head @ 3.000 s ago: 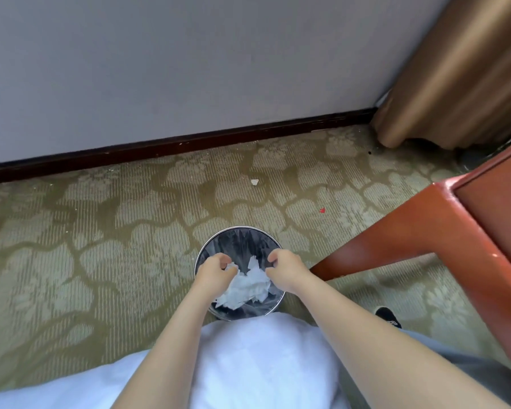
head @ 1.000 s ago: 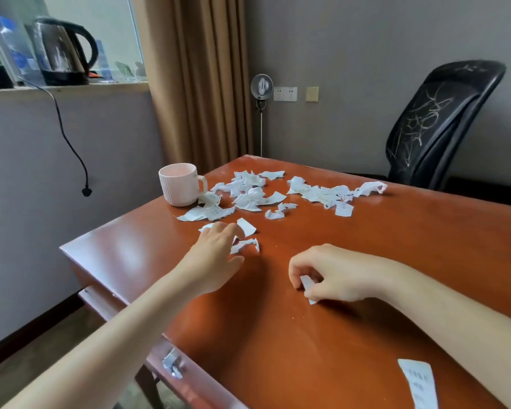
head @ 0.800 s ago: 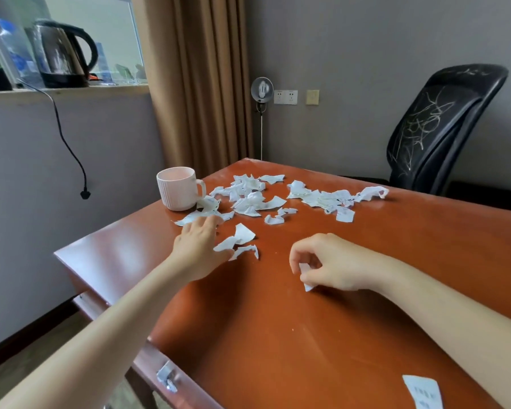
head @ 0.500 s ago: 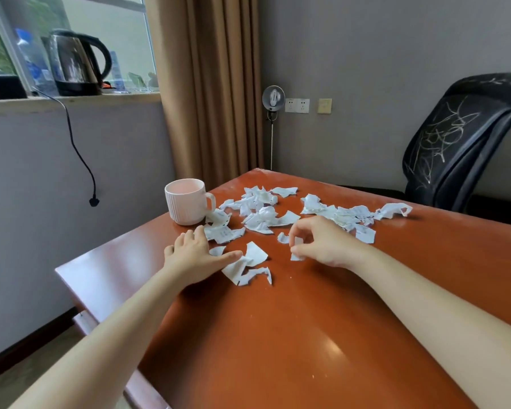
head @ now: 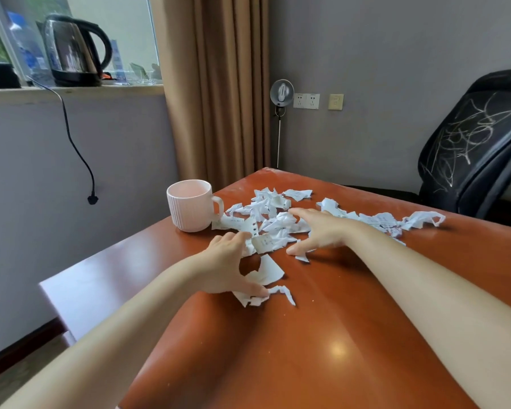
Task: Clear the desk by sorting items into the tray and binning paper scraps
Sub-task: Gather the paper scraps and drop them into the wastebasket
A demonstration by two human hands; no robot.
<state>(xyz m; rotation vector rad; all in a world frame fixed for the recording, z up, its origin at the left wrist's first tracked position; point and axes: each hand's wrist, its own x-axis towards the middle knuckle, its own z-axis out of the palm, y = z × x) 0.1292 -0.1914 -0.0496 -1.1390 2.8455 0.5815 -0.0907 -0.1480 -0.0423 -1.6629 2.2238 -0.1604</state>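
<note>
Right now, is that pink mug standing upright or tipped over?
Upright. The pink mug stands on its base on the desk, rim facing up, handle pointing toward the paper scraps.

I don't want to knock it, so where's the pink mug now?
In the head view the pink mug stands upright near the left edge of the desk, just left of the paper scraps.

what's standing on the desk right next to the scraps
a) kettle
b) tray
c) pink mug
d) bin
C: the mug stands upright on the desk at the left edge of the scraps, while the kettle is up on the sill.
</note>
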